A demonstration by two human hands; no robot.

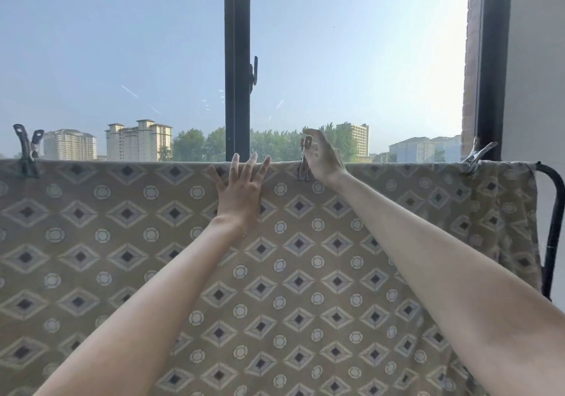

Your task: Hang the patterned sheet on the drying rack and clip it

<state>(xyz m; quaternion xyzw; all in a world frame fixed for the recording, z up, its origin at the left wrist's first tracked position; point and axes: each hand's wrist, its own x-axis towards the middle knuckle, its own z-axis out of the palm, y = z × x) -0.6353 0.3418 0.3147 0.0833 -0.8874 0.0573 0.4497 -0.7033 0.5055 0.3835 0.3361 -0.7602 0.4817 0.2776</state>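
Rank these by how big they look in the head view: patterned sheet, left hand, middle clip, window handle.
1. patterned sheet
2. left hand
3. middle clip and window handle: these look alike, and the handle sits farther off, so unranked.

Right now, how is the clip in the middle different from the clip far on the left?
The middle clip is pinched by the right hand; the left clip stands untouched. The middle clip's handles look squeezed together; the left clip's spread in a V. Both are metal, on the top edge of the patterned sheet.
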